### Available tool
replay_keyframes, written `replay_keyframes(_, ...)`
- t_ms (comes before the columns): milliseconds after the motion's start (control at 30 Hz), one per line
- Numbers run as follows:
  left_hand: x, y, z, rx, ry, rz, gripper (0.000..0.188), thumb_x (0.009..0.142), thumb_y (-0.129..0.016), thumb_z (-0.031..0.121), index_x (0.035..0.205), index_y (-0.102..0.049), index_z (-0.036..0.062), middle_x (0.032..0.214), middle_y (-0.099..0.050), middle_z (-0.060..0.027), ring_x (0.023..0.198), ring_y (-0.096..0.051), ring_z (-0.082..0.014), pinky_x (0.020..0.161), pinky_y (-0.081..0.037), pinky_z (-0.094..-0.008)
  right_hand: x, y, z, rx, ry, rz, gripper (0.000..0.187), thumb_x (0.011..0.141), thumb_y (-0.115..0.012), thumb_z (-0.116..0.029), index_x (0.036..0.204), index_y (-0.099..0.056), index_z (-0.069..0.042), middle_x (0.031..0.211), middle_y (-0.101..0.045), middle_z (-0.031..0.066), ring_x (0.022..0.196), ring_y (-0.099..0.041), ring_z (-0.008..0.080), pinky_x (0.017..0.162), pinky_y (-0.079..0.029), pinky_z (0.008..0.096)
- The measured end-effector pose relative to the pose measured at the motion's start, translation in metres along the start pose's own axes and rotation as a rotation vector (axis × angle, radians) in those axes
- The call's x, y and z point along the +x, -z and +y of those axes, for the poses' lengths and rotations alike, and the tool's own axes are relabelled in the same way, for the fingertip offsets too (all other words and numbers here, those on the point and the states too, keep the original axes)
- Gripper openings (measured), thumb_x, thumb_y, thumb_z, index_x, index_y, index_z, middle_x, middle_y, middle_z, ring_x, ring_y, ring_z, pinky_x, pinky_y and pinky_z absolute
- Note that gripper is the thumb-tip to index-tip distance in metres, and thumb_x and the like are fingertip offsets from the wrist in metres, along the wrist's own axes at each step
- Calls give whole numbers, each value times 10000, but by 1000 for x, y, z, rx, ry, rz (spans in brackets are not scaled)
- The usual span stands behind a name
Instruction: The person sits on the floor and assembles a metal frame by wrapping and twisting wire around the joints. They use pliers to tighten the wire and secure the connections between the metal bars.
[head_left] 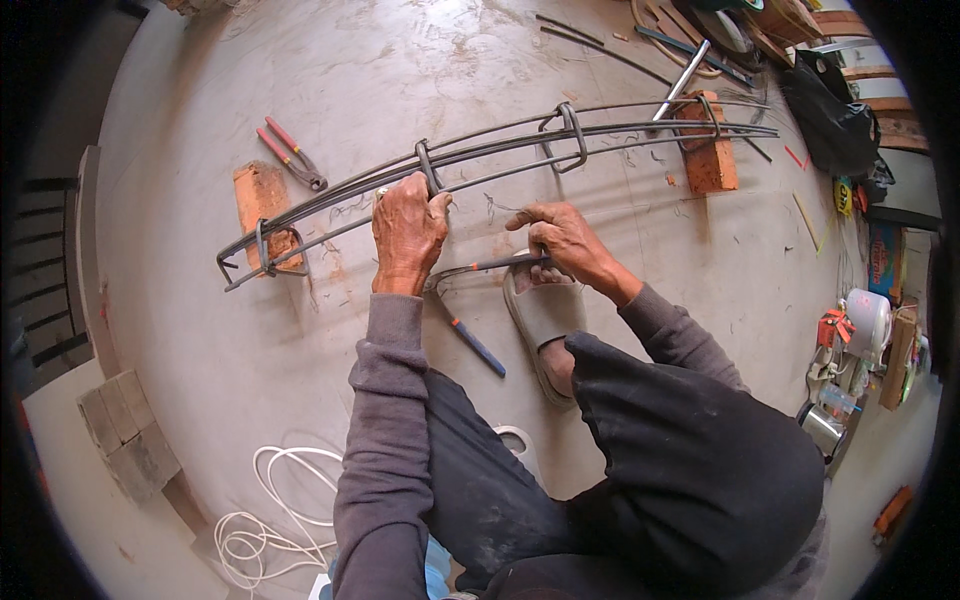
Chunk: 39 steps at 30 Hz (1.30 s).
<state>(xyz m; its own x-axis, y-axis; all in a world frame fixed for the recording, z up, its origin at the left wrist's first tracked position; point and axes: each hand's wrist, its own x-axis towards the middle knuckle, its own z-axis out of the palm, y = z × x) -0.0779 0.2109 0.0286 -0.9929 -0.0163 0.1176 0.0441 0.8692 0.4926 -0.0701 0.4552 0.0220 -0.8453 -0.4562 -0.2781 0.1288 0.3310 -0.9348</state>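
Nearest to me are my knees in dark trousers, and my foot in a grey sandal (545,312) rests on the concrete floor (250,380). Just above the sandal my right hand (562,238) holds a thin tool with a dark handle (500,263); the fingers are pressed together around it, and its far end lies toward my left wrist. A second tool with a blue handle (478,346) lies on the floor beside the sandal.

My left hand (407,228) is wrapped around the near bars of the rebar cage (480,150), right beside 1 stirrup (428,167); the fingers are curled tight on the steel, not spread. I cannot see whether a tie wire is at that joint.

To do this step well, I think the left hand should keep bar and stirrup firmly together, so that the joint does not slide while the right hand brings the tool to it.

Farther away, the cage rests on 2 bricks, the left brick (262,200) and the right brick (708,160). Red pliers (292,153) lie behind the left brick.
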Motion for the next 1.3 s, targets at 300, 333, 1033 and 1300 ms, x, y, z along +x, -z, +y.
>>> replay_keyframes(300,-3,5,3,50,16,-12,268,830,-775,194,814,-587,4,815,-637,-179,840,-645,-379,771,-500,-469,4,-1,-12,-56,-185,-39,341,803,-496,-81,1050,-693,46,678,-641,126,646,-650,231,616,-532,378)
replay_keyframes(333,-4,6,0,53,8,-6,267,828,-776,194,813,-591,2,813,-639,-178,836,-646,-380,767,-501,-471,4,3,-11,-186,-107,-6,323,802,-506,-74,1044,-693,30,680,-654,135,646,-665,254,616,-539,389)
replay_keyframes(1033,0,12,-4,-45,47,-1,295,798,-796,208,751,-604,-11,772,-645,-191,739,-632,-399,680,-489,-461,46,69,56,-1419,278,303,106,911,-553,-79,996,-615,-94,678,-670,128,646,-708,299,562,-564,409)
replay_keyframes(1300,0,9,-5,-98,18,-3,257,782,-786,170,767,-605,-11,747,-631,-192,753,-621,-397,684,-471,-472,45,61,65,-1404,151,357,130,908,-545,-101,984,-650,-88,809,-712,130,711,-738,281,570,-593,396)
